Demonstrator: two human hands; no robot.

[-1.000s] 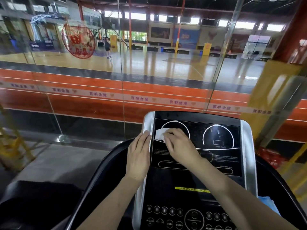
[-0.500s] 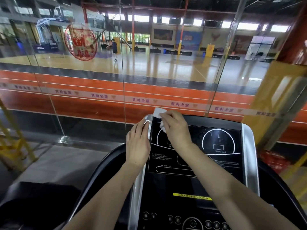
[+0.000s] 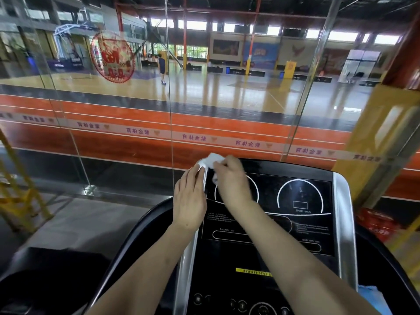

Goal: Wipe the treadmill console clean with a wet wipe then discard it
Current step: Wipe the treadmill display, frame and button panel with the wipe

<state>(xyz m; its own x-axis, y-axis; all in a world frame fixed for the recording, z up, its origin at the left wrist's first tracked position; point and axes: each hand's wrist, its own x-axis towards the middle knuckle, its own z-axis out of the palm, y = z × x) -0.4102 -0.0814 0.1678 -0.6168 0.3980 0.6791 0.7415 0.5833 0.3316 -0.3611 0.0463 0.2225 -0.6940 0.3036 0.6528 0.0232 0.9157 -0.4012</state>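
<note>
Currently mid-wipe, on my reading. Right hand [image 3: 231, 178] has its fingers curled round the wet wipe [image 3: 212, 160], a crumpled white wad sitting at the top left corner of the treadmill console [image 3: 268, 226], just above centre of frame; part of the wipe pokes out above the knuckles, part shows below them against the black panel. Left hand [image 3: 189, 198] lies flat, fingers straight, resting along the console's left silver trim [image 3: 188, 253], fingertips touching that edge near the wipe; it holds nothing and looks to be steadying. Judgement: wiping is under way at the upper left corner only. Right dial [image 3: 300, 196], the text panel in mid frame and the button row [image 3: 241, 304] at the bottom edge show no sign either way of having been cleaned; cannot tell from gloss alone. Remaining, presumably: rest of the panel, then discarding. No bin visible anywhere in frame.
</note>
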